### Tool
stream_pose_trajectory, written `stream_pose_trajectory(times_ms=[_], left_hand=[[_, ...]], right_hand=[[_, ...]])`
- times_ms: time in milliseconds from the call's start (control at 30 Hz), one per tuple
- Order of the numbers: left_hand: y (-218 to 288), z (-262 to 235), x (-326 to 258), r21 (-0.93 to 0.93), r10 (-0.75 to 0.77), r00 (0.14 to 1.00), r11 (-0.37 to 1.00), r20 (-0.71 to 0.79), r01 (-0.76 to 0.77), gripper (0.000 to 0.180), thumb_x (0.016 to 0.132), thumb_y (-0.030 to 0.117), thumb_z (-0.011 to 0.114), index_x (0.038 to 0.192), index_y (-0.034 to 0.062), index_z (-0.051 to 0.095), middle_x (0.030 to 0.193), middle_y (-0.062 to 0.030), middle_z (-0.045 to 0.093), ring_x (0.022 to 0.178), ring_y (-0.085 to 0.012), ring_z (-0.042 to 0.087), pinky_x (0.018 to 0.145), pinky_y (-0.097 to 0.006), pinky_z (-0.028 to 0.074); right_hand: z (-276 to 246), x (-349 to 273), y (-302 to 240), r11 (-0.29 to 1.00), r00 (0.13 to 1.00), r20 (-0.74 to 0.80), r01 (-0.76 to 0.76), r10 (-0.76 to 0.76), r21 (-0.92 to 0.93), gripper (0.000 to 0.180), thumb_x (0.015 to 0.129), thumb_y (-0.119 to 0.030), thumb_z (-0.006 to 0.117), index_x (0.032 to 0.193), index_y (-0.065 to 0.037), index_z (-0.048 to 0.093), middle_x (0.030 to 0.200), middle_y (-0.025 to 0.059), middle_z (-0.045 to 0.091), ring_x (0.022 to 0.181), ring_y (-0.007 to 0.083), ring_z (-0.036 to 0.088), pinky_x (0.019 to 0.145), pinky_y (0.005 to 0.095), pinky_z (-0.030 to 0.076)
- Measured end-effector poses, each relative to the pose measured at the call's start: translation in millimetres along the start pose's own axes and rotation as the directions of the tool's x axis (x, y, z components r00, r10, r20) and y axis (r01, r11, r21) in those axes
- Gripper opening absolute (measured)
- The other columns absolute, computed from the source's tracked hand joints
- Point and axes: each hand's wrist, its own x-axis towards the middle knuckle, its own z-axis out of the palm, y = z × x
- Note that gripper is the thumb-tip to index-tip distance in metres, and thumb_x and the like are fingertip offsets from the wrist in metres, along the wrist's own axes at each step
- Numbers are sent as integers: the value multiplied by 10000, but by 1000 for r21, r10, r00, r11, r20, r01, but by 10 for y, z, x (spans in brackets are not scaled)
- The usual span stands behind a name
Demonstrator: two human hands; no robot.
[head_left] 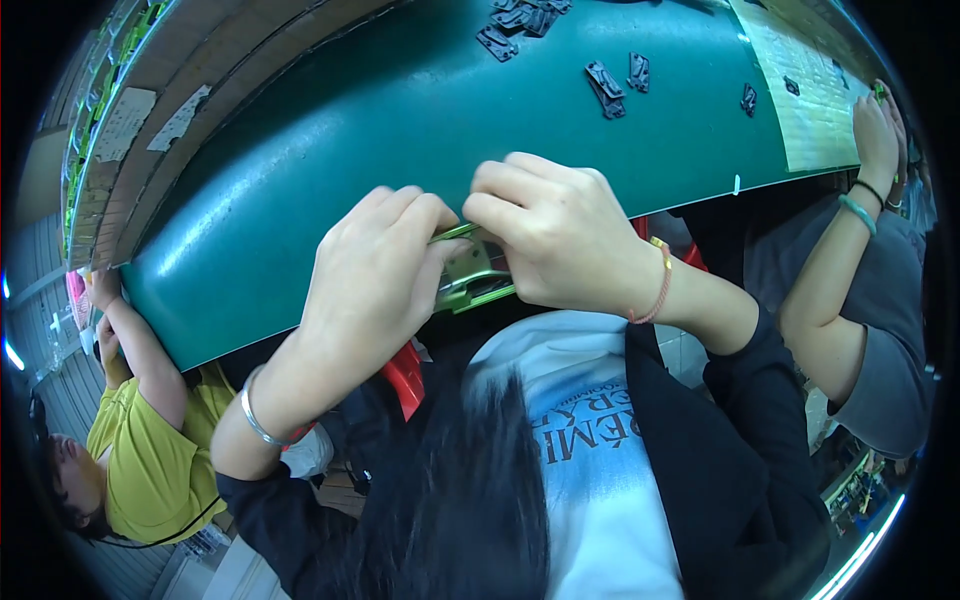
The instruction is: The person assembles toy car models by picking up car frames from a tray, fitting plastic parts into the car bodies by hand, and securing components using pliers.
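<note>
Over the near edge of the table, both hands grip a light-green plastic part [466,270] with a glossy grey area in its middle. My left hand [372,255] has its fingers curled round the left end, the thumb pressed against the inner side. At the right end my right hand [560,232] is closed, its knuckles up and fingertips hidden behind the part. The hands cover much of the part, so its full shape cannot be told. Farther off on the green table lie small black plastic pieces [605,90], apart from both hands.
A heap of black pieces [525,18] lies at the far side. At the left stands a cardboard box [215,100] with green parts along its rim. A yellow sheet [810,125] is at the right. Co-workers sit left, in a yellow-green shirt [150,450], and right, in a grey sleeve [880,350].
</note>
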Motion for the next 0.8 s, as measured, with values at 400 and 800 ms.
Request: stream_pose_trajectory(times_ms=[400,800], left_hand=[[397,137,-367,-99,-98,880,993,-465,58,349,749,-175,701,1069,-39,673,875,-136,691,675,-281,640,606,-353,511],[362,1,-509,-713,-467,815,694,-344,97,147,1054,36,575,1115,-50,677,1004,-132,739,885,-148,665,797,-265,517]], right_hand=[[-92,-131,-222,998,990,-128,-62,61,-1,322,680,14,728,1000,10,688,800,114,669,656,258,588,530,360,466],[-146,-221,-203,-554,798,594,-451,102,700,396,1098,-352,520,1174,20,629,776,86,629,603,140,520,564,265,414]])
